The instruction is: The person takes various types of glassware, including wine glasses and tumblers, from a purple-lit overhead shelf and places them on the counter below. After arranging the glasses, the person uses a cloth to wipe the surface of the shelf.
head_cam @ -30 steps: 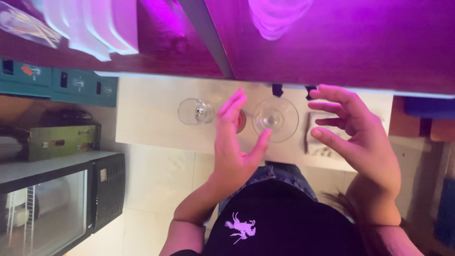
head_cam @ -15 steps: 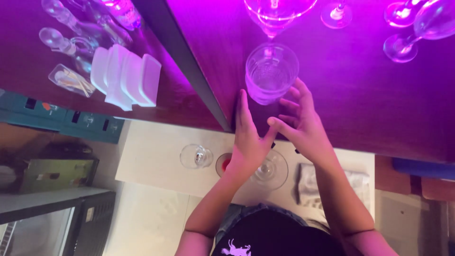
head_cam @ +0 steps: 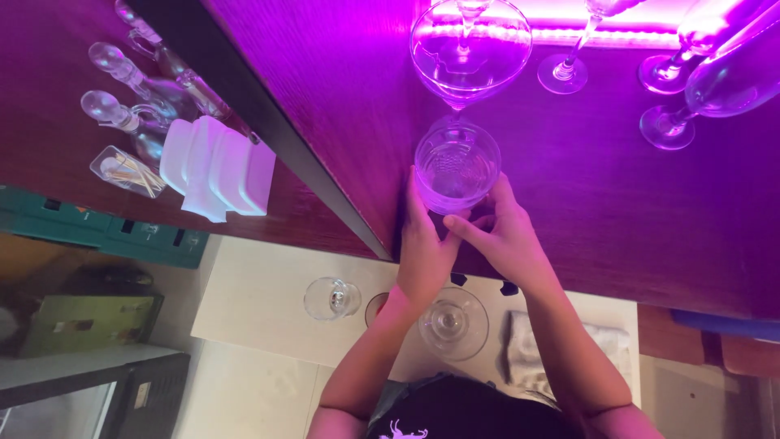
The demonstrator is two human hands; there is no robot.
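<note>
1. Clearly, both hands cup the clear tumbler (head_cam: pixel 457 167) near the wooden shelf's (head_cam: pixel 617 219) front edge: left hand (head_cam: pixel 422 244) and right hand (head_cam: pixel 502 236) wrap its sides.
2. Glass looks rigid, slippery, breakable; gripping low around the wall seems safest.

The tumbler (head_cam: pixel 457 167) is clear glass, smooth and glossy, with a ribbed pattern in its base. The shelf (head_cam: pixel 617 203) under it is dark wood with a fine grain and a dull sheen under pink light. The big stemmed glass (head_cam: pixel 470 50) behind is thin, shiny clear glass. The white dishes (head_cam: pixel 215 167) look like smooth glazed ceramic. The table (head_cam: pixel 260 301) below is pale and matt; the folded cloth (head_cam: pixel 605 345) on it is soft, rough towelling
</note>
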